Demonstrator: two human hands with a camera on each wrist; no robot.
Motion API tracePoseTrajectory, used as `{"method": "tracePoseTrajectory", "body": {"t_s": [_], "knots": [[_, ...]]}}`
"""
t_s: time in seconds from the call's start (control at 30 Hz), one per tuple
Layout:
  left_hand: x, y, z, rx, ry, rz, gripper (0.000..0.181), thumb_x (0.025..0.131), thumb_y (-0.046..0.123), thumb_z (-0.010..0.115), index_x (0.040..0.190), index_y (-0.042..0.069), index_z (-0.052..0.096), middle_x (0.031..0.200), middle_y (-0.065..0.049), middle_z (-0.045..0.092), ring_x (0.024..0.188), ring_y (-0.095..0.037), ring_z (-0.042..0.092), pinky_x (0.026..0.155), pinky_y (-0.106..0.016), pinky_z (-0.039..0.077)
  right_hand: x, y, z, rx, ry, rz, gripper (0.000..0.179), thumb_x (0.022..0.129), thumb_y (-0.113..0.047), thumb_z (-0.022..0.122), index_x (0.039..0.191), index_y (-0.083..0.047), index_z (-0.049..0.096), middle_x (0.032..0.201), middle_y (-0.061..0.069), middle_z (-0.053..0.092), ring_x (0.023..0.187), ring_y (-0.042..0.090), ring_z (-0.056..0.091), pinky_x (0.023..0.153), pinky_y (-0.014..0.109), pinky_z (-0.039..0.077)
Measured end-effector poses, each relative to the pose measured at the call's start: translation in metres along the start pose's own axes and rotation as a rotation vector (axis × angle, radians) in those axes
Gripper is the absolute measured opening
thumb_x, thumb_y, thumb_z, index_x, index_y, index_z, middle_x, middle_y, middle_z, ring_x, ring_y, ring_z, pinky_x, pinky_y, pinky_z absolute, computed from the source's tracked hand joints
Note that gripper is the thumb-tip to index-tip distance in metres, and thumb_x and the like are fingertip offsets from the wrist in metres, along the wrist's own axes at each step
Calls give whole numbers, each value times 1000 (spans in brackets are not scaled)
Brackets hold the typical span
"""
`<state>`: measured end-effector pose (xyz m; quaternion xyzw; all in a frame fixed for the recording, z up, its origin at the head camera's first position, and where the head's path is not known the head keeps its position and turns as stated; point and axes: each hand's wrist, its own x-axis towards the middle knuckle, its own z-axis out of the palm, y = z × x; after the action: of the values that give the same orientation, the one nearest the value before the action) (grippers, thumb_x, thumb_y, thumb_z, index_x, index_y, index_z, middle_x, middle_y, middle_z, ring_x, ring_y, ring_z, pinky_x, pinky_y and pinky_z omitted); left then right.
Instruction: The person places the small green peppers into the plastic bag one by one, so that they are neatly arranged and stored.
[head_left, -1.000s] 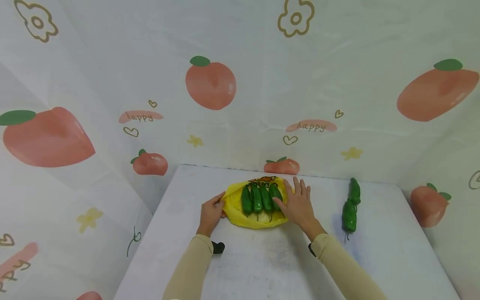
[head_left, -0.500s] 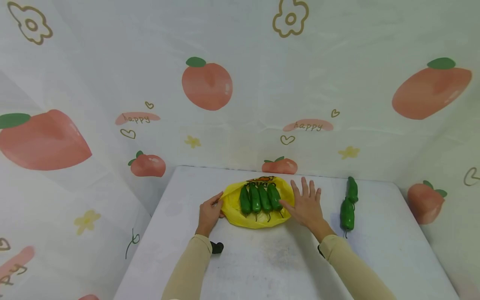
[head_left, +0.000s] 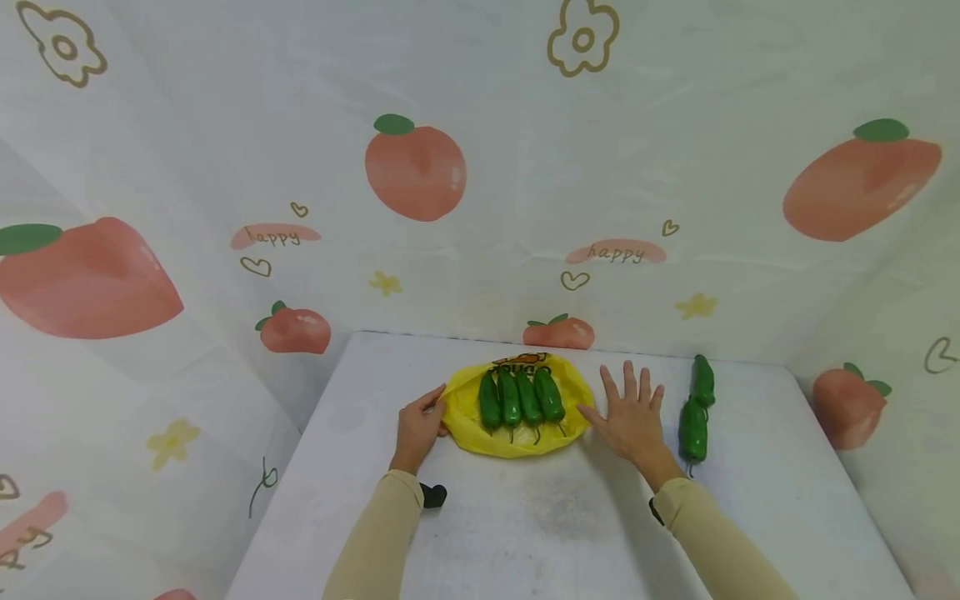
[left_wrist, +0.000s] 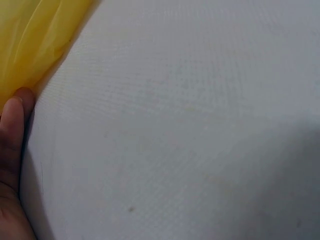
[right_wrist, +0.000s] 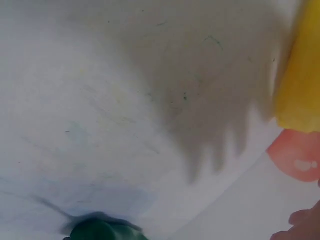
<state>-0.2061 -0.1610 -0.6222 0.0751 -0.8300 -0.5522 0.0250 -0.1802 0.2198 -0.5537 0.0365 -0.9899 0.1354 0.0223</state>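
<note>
In the head view a yellow plastic bag [head_left: 468, 433] lies spread with its mouth wide, and several green peppers [head_left: 531, 404] rest side by side in it, stems toward me. My left hand [head_left: 417, 429] pinches the bag's left edge between thumb and fingers; the left wrist view shows fingertips [left_wrist: 17, 107] at the yellow plastic [left_wrist: 35, 40]. With fingers spread, my right hand [head_left: 633, 425] hovers just right of the bag and holds nothing. To its right, two more green peppers [head_left: 695, 429] lie end to end.
The white table [head_left: 510, 533] meets a fruit-printed curtain [head_left: 480, 275] at its back edge, with more curtain on both sides. A small black object [head_left: 433, 496] shows by my left wrist. The right wrist view catches part of a green pepper [right_wrist: 97, 231] at its bottom.
My right hand has moved rightward, away from the rightmost pepper in the bag, toward the two peppers outside it, its fingers spreading. My left hand stays on the bag's edge.
</note>
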Motion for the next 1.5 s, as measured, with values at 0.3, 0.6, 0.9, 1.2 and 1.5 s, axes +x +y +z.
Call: {"method": "tracePoseTrajectory", "body": {"t_s": [0.3,0.6,0.9,1.2,1.5], "knots": [[0,-1,-1,-33,-11,-31,36,99,27,64,134,31,68,127,-10,72,53,-15,67,56,-25,60,-6,14,-5,7,-38,60,93,96,-71,45,164,-12,21,168,32,2,152,61,0,116,82,-1],[0,-1,1,-49,-8,-11,35,98,28,64,133,31,69,126,-10,73,53,-15,67,55,-25,60,-13,38,-11,-16,-78,148,101,94,-78,39,164,-9,13,166,36,-3,148,67,-3,111,87,-5],[0,-3,0,-27,1,-9,35,99,28,64,133,33,69,127,-8,73,52,-15,66,55,-25,59,-19,54,-10,-2,-38,180,105,92,-78,44,163,-6,16,165,38,2,147,69,-1,111,87,0],[1,-2,-2,-20,-1,-4,35,99,28,63,133,33,69,127,-7,73,53,-15,67,56,-24,60,-32,66,-14,37,-51,218,105,94,-74,46,162,-2,12,161,44,-2,144,72,0,106,90,2],[-2,-1,-1,-48,-6,14,35,99,26,64,134,30,69,125,-10,73,53,-14,66,55,-24,60,-41,80,-11,88,-51,303,104,98,-67,47,161,3,5,158,47,-5,142,75,0,111,85,11]]}}
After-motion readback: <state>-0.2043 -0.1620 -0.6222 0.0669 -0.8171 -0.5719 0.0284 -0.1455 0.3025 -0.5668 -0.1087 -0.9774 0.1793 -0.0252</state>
